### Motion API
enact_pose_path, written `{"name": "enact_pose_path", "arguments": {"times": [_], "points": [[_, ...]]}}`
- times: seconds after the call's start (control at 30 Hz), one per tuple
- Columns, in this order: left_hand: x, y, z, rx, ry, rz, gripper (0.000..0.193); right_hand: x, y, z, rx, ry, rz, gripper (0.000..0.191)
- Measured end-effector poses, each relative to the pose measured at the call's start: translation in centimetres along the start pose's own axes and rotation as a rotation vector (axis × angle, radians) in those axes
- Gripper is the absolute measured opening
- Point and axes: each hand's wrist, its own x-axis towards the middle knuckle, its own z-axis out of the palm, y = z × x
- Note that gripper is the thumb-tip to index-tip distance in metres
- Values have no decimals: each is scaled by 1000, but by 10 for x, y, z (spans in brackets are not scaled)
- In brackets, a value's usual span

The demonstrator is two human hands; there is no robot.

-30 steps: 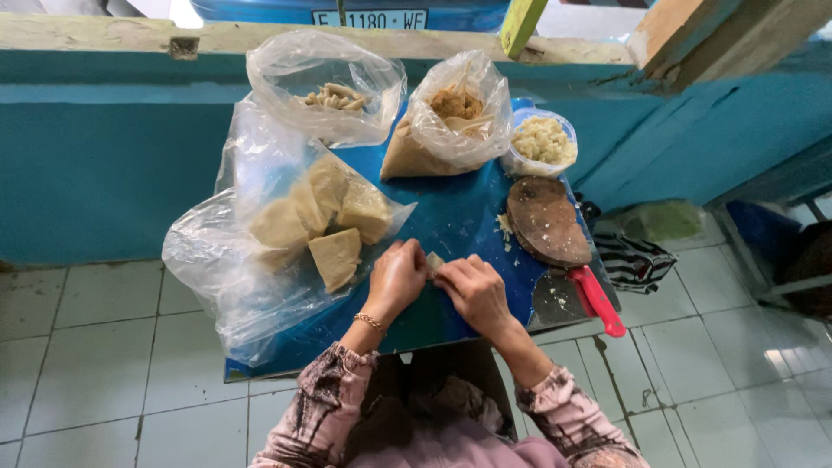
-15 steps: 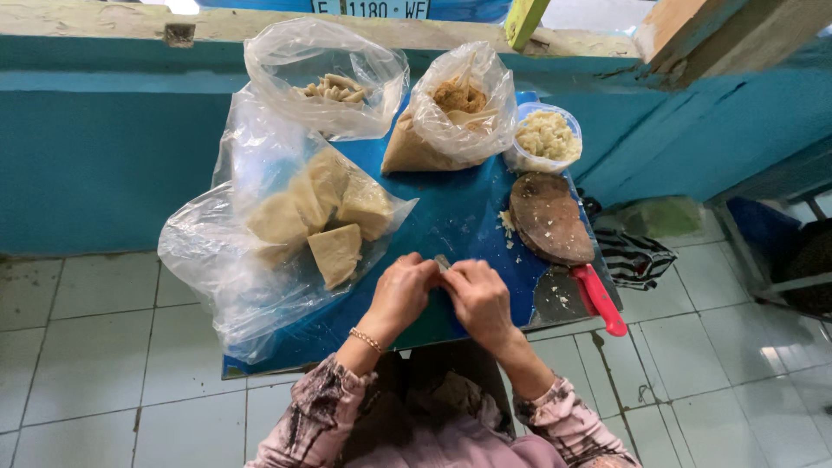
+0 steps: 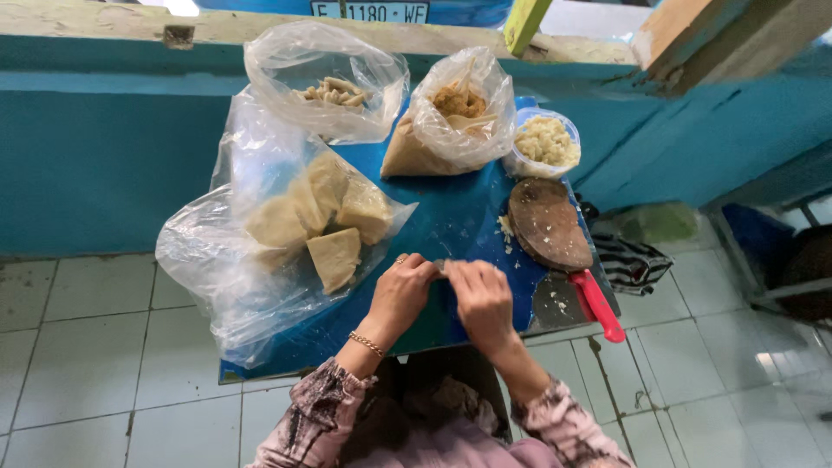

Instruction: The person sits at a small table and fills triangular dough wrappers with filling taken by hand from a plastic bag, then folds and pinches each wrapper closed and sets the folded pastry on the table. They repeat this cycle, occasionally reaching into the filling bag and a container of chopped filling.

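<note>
My left hand [image 3: 402,293] and my right hand [image 3: 481,299] meet over the near part of a small blue table [image 3: 451,221]. Their fingertips pinch together on a small pale piece of food [image 3: 441,266], mostly hidden between them. A gold bracelet sits on my left wrist. Just left of my left hand lies a large clear plastic bag [image 3: 260,251] holding several beige triangular slabs. To the right of my right hand rests a round dark wooden chopping board [image 3: 546,225].
At the table's far side stand a clear bag of small rolled pieces [image 3: 334,91], a bag of brown filling [image 3: 455,108] and a tub of pale chopped filling [image 3: 546,143]. A red-handled cleaver [image 3: 585,299] lies at the right edge. A teal wall runs behind; tiled floor surrounds.
Both hands have stayed together on the small piece, shifting slightly toward me and working it between the fingers. Nothing else on the table has moved.
</note>
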Motion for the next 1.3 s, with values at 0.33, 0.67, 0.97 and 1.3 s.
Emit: {"name": "enact_pose_path", "arguments": {"times": [0.33,0.67,0.97,1.3], "points": [[-22,25,-58,-201,350,-90,15,50,4,12,63,-280,17,43],[-74,-3,-131,139,472,-311,27,260,9,59,394,79,-67,17],[-97,-26,-124,147,386,-261,15,173,-77,45,706,-360,-643,23],[-92,-17,-131,-296,463,-652,17,138,-90,33,510,-116,-665,27]]}}
